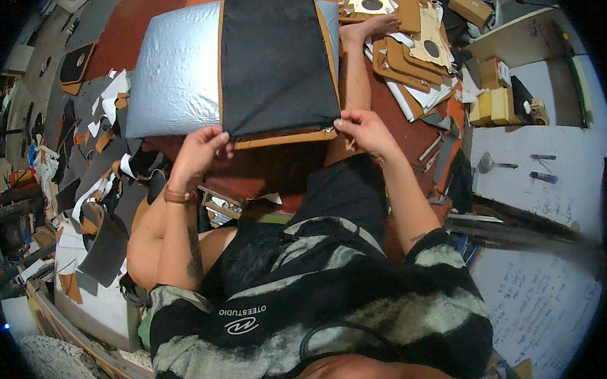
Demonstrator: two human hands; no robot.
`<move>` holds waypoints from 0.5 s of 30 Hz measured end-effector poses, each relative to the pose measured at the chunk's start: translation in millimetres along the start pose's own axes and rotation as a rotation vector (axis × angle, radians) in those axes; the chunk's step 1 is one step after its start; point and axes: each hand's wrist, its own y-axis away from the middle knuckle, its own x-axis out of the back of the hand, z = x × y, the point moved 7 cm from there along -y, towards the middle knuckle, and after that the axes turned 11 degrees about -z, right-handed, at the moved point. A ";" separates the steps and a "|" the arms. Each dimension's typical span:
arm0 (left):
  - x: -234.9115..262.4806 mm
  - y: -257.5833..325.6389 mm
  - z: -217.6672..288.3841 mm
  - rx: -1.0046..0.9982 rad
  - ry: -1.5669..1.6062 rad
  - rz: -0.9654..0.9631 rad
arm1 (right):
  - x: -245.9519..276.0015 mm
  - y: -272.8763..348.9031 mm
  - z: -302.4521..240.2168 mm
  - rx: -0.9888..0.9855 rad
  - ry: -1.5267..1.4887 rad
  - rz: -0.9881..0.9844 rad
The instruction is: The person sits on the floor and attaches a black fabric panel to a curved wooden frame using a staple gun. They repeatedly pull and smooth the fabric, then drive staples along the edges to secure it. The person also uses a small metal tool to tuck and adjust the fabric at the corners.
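Observation:
A black fabric sheet (279,60) lies over a tan panel (285,139), whose edges show along the near side and both long sides. Both rest on a silver foil-covered slab (177,69) in front of me. My left hand (200,154) pinches the near left corner of the black sheet between thumb and fingers. At the near right corner, my right hand (370,133) holds the sheet's edge in a pinch. Slight creases run across the fabric near this edge. The underside of the panel is hidden.
Tan panels (407,62) and white sheets are stacked at the far right, beside my outstretched foot. Leather and foam scraps (103,201) cover the left side. Hand tools (440,155) lie to the right, near a white board (527,175) with yellow blocks (493,106).

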 end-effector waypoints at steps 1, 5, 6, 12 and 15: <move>-0.5 0.7 -7.3 0.036 -0.040 0.086 | -3.2 3.1 2.9 0.005 -0.040 0.003; -8.3 -0.7 1.7 -0.028 -0.040 0.167 | -5.4 3.1 14.4 0.028 -0.094 0.058; -8.9 1.9 8.3 -0.020 -0.062 0.205 | -5.5 2.7 8.9 0.038 -0.074 0.071; -5.9 1.4 3.7 -0.105 -0.044 0.296 | -5.9 2.7 6.6 0.011 -0.043 0.109; -5.4 1.0 3.8 -0.131 -0.079 0.311 | -3.2 3.1 5.6 0.004 0.026 0.125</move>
